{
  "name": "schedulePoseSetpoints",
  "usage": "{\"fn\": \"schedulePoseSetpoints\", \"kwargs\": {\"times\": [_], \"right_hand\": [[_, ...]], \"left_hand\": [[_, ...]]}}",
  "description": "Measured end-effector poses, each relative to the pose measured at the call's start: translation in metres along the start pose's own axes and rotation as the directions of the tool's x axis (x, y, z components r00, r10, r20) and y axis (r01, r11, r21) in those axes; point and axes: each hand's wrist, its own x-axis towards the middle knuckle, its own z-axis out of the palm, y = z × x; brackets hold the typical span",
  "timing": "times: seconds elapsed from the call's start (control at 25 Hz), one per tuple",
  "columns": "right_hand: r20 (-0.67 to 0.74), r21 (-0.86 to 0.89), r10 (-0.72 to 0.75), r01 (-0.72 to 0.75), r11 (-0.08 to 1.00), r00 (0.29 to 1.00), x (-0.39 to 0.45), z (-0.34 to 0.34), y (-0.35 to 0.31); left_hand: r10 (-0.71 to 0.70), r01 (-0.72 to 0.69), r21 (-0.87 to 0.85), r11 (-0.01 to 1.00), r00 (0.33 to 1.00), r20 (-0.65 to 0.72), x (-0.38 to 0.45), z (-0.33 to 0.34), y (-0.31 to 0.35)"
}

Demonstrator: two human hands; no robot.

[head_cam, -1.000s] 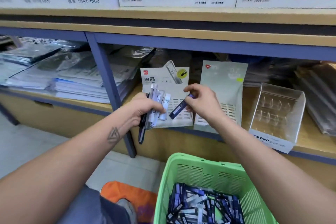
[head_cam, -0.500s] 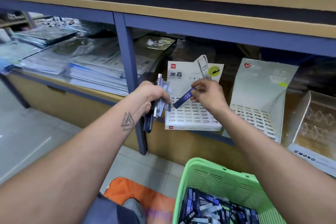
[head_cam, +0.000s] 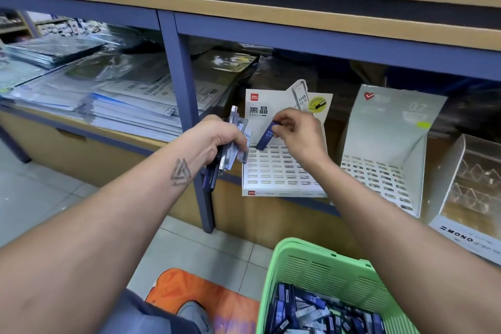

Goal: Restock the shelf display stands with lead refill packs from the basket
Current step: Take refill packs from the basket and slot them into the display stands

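My right hand [head_cam: 298, 131] pinches one dark blue lead refill pack [head_cam: 267, 136] by its top end, its lower tip at the back left row of slots in the white slotted display stand [head_cam: 282, 171]. My left hand [head_cam: 217, 141] grips a bundle of several refill packs [head_cam: 230, 149], blue and clear, just left of that stand. A green basket [head_cam: 320, 271] at the bottom holds many more packs [head_cam: 311, 312]. A second grey slotted stand [head_cam: 385, 149] sits empty to the right.
A clear MONO display box [head_cam: 471, 192] stands at far right. A blue shelf post [head_cam: 189, 116] rises behind my left hand. Stacks of wrapped paper goods [head_cam: 108, 100] fill the left bay. An orange cushion [head_cam: 195, 295] lies on the tiled floor.
The view has shifted left and down. My right hand has lowered the single blue pack from mid-air to the back left slots of the white stand. The left hand keeps its bundle.
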Motion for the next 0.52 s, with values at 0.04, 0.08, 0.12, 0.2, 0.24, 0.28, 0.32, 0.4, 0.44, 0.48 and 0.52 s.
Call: {"fn": "schedulePoseSetpoints", "kwargs": {"times": [0.04,0.08,0.12,0.2,0.24,0.28,0.32,0.4,0.44,0.48,0.52], "right_hand": [[0.003,-0.017,-0.029,0.029,0.999,1.000,0.001,0.006,-0.001],[0.005,-0.027,-0.053,0.053,0.998,0.999,0.003,0.011,-0.001],[0.007,-0.042,-0.077,0.077,0.996,0.997,0.004,0.015,0.000],[0.029,-0.091,-0.119,0.121,0.988,0.992,0.007,0.021,0.002],[0.046,-0.110,-0.132,0.136,0.985,0.990,0.009,0.022,0.003],[0.060,-0.120,-0.138,0.145,0.982,0.989,0.010,0.024,0.004],[0.067,-0.127,-0.147,0.155,0.980,0.987,0.012,0.024,0.004],[0.065,-0.175,-0.184,0.192,0.965,0.981,0.014,0.024,0.002],[0.060,-0.225,-0.221,0.229,0.947,0.973,0.016,0.024,0.001],[0.061,-0.280,-0.261,0.267,0.922,0.963,0.017,0.024,0.000],[0.067,-0.322,-0.292,0.298,0.899,0.954,0.018,0.024,-0.001]], "left_hand": [[-0.013,0.013,-0.002,1.000,1.000,0.014,0.001,-0.001,-0.002],[-0.024,0.024,-0.002,1.000,0.999,0.029,0.003,-0.001,-0.003],[-0.032,0.032,0.002,0.999,0.999,0.037,0.004,0.000,-0.005],[-0.037,0.036,0.014,0.999,0.997,0.060,0.006,0.002,-0.008],[-0.037,0.036,0.012,0.999,0.997,0.063,0.007,0.002,-0.009],[-0.036,0.035,0.009,0.999,0.997,0.063,0.006,0.003,-0.009],[-0.034,0.033,0.011,0.999,0.998,0.062,0.007,0.004,-0.011],[-0.032,0.031,0.012,0.999,0.999,0.044,0.007,0.004,-0.012],[-0.029,0.029,0.014,0.999,0.999,0.037,0.006,0.005,-0.012],[-0.027,0.026,0.019,0.999,0.999,0.035,0.006,0.006,-0.013],[-0.029,0.029,0.019,0.999,0.999,0.034,0.006,0.007,-0.014]]}}
